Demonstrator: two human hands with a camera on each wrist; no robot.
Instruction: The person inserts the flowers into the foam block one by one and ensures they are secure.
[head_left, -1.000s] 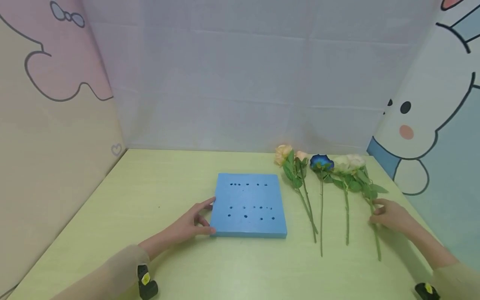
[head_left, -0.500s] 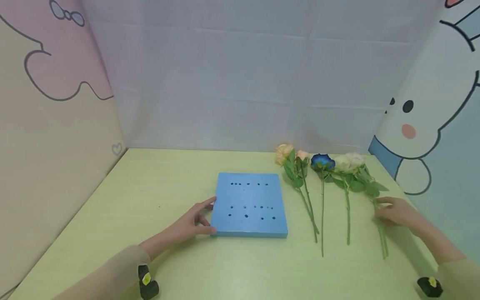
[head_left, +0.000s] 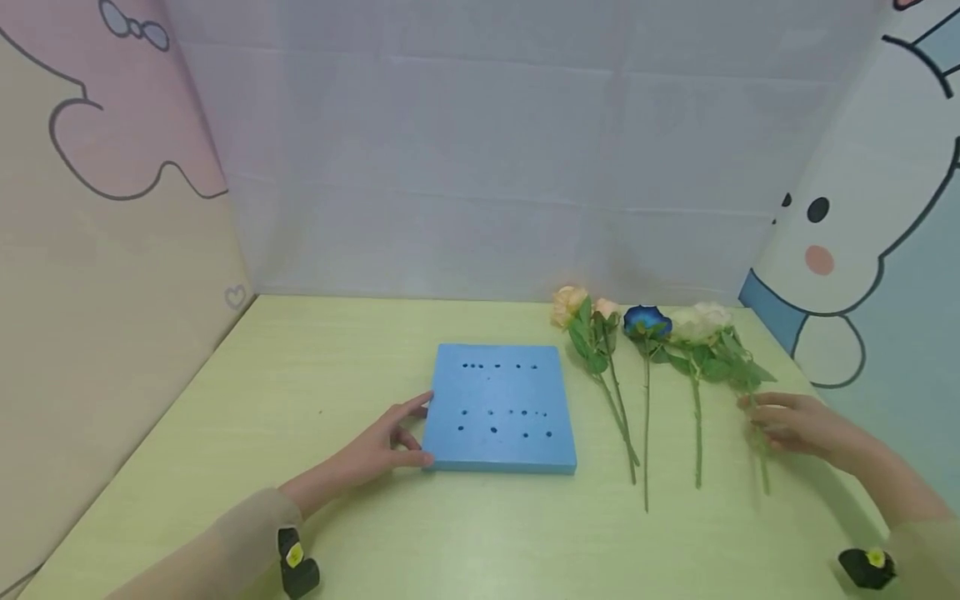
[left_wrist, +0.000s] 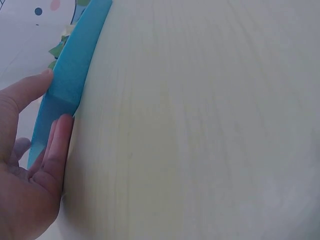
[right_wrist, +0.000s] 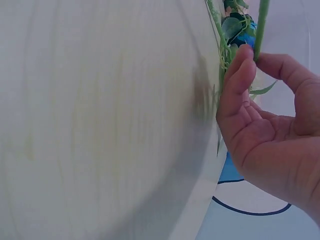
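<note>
A blue foam board (head_left: 498,387) with rows of small dark holes lies flat near the middle of the table. My left hand (head_left: 378,446) rests against its left side, thumb at the near corner and index finger farther up. In the left wrist view, straight fingers (left_wrist: 61,137) lie along the board's edge. At the right, my right hand (head_left: 806,427) pinches the green stem (right_wrist: 262,25) of the rightmost artificial flower between thumb and fingertips. Leaves and white blooms (head_left: 708,321) crowd the far end, so its own bloom is partly hidden among them.
Between board and right hand, several flowers lie with stems toward me: a peach flower (head_left: 568,307), a pale pink one (head_left: 606,310), a blue one (head_left: 647,321) and a greenish-white one (head_left: 686,325). A pale curtain (head_left: 480,167) stands behind the table, printed walls at both sides.
My right hand has shifted slightly right, and the stem's near end has swung right and now shows shorter and higher. The left hand and board stay put.
</note>
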